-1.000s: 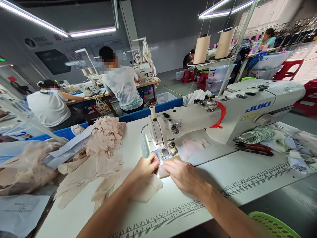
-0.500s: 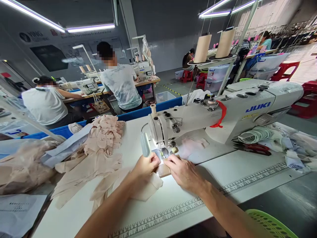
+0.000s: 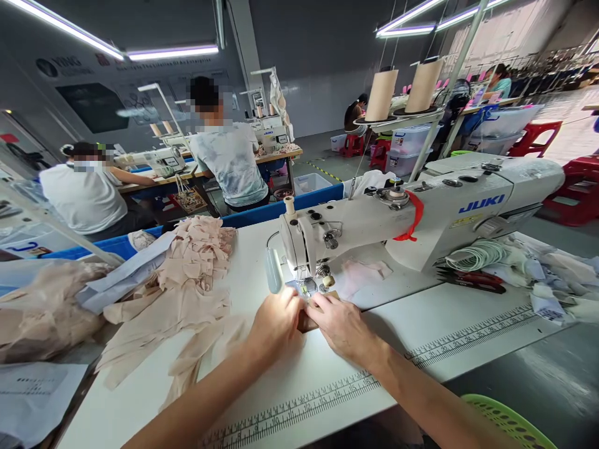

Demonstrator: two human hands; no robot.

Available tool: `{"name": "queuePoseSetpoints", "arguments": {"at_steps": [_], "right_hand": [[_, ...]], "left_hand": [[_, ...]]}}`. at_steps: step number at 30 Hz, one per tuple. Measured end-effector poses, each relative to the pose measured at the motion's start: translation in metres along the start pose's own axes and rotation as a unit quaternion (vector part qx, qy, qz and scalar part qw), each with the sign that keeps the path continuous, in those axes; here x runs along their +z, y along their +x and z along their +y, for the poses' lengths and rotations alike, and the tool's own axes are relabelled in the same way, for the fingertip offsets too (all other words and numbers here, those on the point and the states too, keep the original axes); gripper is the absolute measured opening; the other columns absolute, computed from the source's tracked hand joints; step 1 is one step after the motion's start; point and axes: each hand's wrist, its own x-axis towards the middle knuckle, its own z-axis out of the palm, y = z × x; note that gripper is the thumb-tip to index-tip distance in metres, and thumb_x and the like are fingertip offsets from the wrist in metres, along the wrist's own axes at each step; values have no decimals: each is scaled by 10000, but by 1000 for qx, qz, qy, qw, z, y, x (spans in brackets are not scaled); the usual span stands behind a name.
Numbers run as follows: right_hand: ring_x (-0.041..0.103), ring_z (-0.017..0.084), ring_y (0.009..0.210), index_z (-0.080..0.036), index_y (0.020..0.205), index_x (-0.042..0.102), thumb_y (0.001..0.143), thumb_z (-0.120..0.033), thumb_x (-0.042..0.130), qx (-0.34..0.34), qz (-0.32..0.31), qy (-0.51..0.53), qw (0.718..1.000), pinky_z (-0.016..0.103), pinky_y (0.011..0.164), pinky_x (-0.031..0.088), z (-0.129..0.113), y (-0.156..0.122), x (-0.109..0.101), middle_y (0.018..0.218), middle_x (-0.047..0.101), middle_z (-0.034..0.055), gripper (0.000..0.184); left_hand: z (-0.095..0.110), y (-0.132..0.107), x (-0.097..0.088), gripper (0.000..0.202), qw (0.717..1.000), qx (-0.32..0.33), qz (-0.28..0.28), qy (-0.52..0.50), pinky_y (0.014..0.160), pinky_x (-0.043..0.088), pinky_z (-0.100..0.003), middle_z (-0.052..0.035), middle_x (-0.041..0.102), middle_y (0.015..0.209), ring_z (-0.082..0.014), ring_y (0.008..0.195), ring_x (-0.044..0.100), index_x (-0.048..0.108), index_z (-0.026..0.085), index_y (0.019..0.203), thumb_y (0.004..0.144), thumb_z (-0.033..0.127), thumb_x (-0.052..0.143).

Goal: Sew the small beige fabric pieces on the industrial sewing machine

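Observation:
My left hand is closed, its fingertips pinched together just in front of the sewing machine's needle area. Beside it, my right hand is also closed, thumb and fingers bent down close to the presser foot. A small beige fabric piece shows in the gap between the hands; most of it is hidden beneath them. The white JUKI sewing machine stands over the table, with a small lit lamp at its needle end. Left of my hands lies a heap of beige fabric pieces.
A pale pink scrap lies under the machine arm. Red-handled scissors, a coil of pale cord and white labels are at right. A printed ruler runs along the front edge, above a green basket. Co-workers sit beyond.
My left hand has turned and drawn in closer to my right hand. The light fabric corner that lay below my left wrist no longer shows. My right hand has barely moved.

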Motion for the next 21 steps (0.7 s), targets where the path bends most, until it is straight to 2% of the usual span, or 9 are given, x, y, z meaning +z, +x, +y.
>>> {"name": "queuePoseSetpoints", "arguments": {"at_steps": [2,4,7,10,16,21], "right_hand": [[589,209,895,-190,1142,647,900,-65,503,-3,3,5,1000,342,680,448,0,0,0,1064,654,78,308],[593,210,908,-194,1220,628,903,-59,497,-8,4,5,1000,342,684,458,0,-1,0,1089,656,83,368],[598,217,919,-207,1269,614,915,-68,489,-5,-4,3,1000,341,687,466,-1,-1,-2,1102,656,71,401],[605,213,914,-223,1257,624,927,-69,471,12,-2,14,1000,329,696,454,-1,0,-5,1090,655,61,395],[646,182,855,-234,1089,671,935,-74,410,122,-22,33,992,308,654,394,11,4,-9,1123,676,52,343],[652,160,829,-225,1052,683,914,-83,414,138,-8,39,990,298,630,371,19,4,-7,1157,690,59,334]], "left_hand": [[5,-10,5,277,996,76,34,18,758,554,-371,-121,676,1015,-245,906,623,621,156,1001,923,96,362],[8,-18,12,305,992,103,63,30,786,586,-381,-144,679,1036,-250,912,617,614,100,1089,891,64,385],[10,-25,20,342,990,105,90,39,792,611,-377,-165,677,1021,-251,897,608,611,28,1127,853,50,409],[11,-24,24,338,989,106,97,42,758,620,-361,-168,668,984,-249,872,598,625,14,1103,836,60,422],[5,-12,28,300,988,97,108,61,704,618,-366,-162,666,979,-250,836,592,640,64,1028,825,74,420],[-2,-2,36,268,989,89,104,63,719,616,-388,-175,657,992,-263,863,594,637,76,997,835,86,423]]}}
